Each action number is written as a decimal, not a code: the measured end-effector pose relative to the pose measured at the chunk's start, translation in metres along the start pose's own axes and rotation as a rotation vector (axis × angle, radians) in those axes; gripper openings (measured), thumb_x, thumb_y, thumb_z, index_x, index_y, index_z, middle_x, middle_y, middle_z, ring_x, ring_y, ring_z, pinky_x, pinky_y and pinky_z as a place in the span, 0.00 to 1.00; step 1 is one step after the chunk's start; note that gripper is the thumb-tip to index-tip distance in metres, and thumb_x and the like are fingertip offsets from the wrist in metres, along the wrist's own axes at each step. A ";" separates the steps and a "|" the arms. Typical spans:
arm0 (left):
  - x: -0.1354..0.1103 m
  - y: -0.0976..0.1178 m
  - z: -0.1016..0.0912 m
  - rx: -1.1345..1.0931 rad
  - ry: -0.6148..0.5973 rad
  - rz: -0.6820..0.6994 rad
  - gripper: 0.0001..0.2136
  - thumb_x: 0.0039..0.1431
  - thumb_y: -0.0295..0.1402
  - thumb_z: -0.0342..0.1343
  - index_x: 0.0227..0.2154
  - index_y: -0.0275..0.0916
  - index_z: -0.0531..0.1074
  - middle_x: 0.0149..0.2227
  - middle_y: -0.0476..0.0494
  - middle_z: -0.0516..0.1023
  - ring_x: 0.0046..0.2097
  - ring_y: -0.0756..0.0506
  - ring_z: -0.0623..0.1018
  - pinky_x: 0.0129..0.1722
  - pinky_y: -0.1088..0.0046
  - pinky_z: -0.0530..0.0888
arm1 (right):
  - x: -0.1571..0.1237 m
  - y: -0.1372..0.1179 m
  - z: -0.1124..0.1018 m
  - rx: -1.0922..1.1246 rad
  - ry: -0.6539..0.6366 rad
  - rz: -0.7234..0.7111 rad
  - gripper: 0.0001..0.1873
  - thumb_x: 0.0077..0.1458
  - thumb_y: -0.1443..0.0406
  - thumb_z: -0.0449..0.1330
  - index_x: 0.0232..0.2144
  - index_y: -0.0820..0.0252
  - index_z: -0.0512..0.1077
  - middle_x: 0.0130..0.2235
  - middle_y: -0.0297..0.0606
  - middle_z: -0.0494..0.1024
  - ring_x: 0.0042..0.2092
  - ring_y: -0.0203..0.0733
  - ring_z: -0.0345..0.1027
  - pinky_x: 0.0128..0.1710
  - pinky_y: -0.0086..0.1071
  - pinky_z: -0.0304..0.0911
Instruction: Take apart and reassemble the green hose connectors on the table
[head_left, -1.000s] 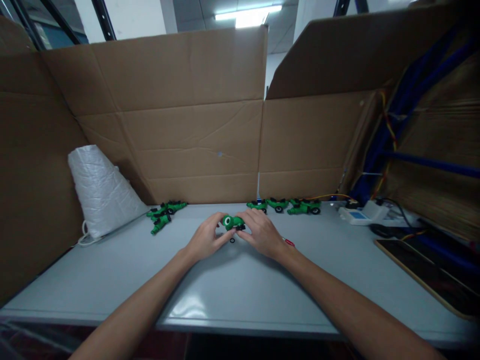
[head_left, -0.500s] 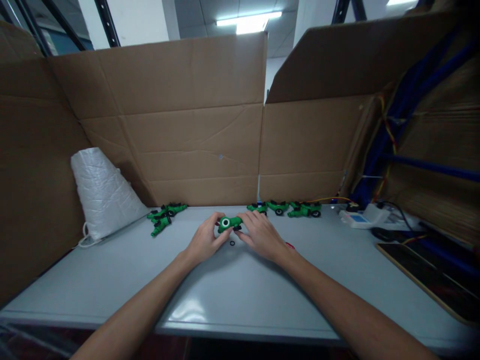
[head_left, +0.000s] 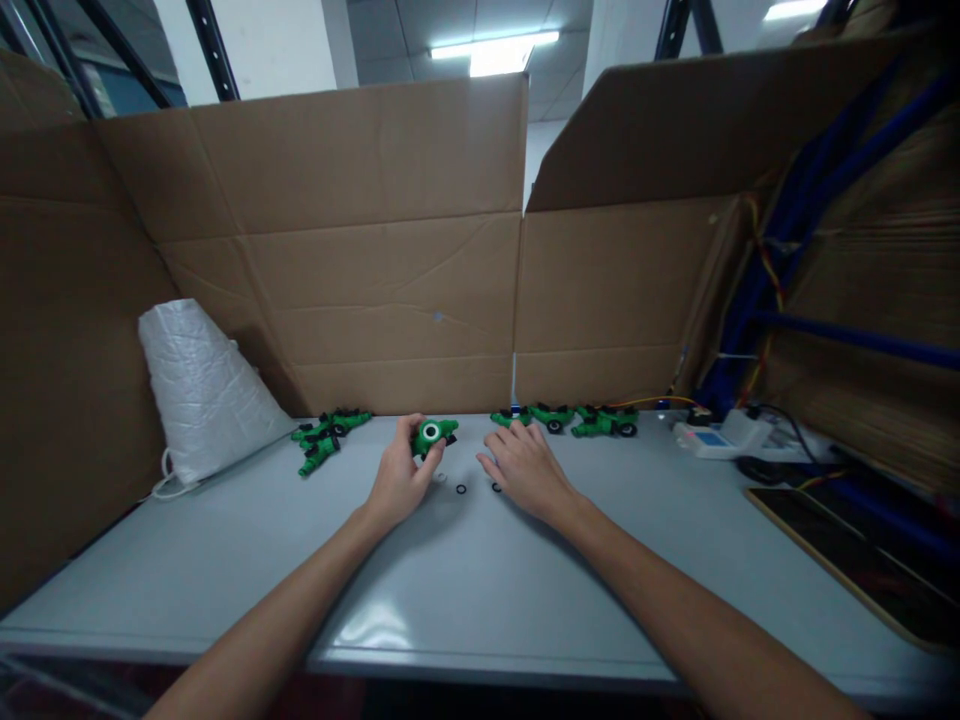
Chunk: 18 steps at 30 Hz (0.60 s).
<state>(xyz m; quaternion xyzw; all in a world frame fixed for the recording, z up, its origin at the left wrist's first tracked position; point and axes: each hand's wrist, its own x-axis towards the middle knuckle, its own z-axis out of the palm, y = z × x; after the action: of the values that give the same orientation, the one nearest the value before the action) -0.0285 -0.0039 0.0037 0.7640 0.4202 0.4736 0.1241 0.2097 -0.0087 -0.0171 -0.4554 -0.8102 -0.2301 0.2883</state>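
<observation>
My left hand point(head_left: 401, 475) grips a green toy car point(head_left: 447, 430) between thumb and fingers, slightly above the table. A round white ring with a dark green centre faces me on its side. To the right, my right hand point(head_left: 525, 465) hovers low over the table, apart from the toy, with thumb and fingers loosely bent and separated. Just below its fingertips lies a small black ring point(head_left: 496, 487), partly covered by the hand. Between the hands rest another small black ring point(head_left: 461, 489) and a pale, thin ring point(head_left: 441, 478).
More green toys with black parts point(head_left: 319, 455) lie at the back left, and several green toy cars point(head_left: 553, 418) stand along the back right. A white padded bag point(head_left: 210, 390) leans at left. Cardboard walls point(head_left: 375, 280) surround the table. A power strip point(head_left: 712, 440) and dark panel point(head_left: 847, 560) sit right.
My right hand has let go of the green toy car and drawn slightly apart from it. My left hand has moved a little left with the toy.
</observation>
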 end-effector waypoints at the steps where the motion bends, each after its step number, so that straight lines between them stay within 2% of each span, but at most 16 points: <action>1: 0.000 0.001 0.000 0.001 0.016 -0.001 0.15 0.70 0.42 0.55 0.54 0.42 0.62 0.46 0.41 0.77 0.44 0.43 0.78 0.46 0.67 0.72 | 0.000 0.000 0.000 -0.012 -0.006 0.000 0.10 0.70 0.59 0.59 0.37 0.58 0.74 0.38 0.47 0.78 0.45 0.55 0.66 0.45 0.45 0.58; 8: 0.002 -0.003 0.003 0.016 0.005 -0.027 0.16 0.71 0.41 0.55 0.56 0.43 0.64 0.47 0.42 0.78 0.40 0.44 0.77 0.40 0.69 0.72 | 0.001 -0.001 -0.005 -0.059 -0.118 0.036 0.12 0.71 0.58 0.58 0.40 0.60 0.75 0.42 0.47 0.79 0.48 0.55 0.64 0.47 0.44 0.54; 13: 0.002 -0.008 0.005 0.005 0.000 0.050 0.16 0.70 0.38 0.56 0.57 0.43 0.66 0.50 0.40 0.78 0.47 0.42 0.78 0.45 0.67 0.73 | 0.003 -0.001 -0.006 -0.007 -0.157 0.071 0.10 0.72 0.60 0.56 0.43 0.59 0.74 0.44 0.45 0.79 0.48 0.53 0.64 0.47 0.42 0.51; 18: 0.005 -0.013 0.003 0.030 0.012 0.026 0.16 0.70 0.37 0.56 0.57 0.44 0.67 0.53 0.39 0.79 0.50 0.40 0.78 0.46 0.65 0.74 | 0.002 0.008 -0.002 0.017 -0.167 0.078 0.08 0.72 0.63 0.55 0.41 0.58 0.73 0.43 0.44 0.79 0.47 0.51 0.64 0.47 0.41 0.50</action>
<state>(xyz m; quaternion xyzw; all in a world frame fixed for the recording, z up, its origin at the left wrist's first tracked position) -0.0318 0.0082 -0.0025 0.7685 0.4178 0.4734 0.1040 0.2164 -0.0057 -0.0134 -0.5015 -0.8152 -0.1729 0.2323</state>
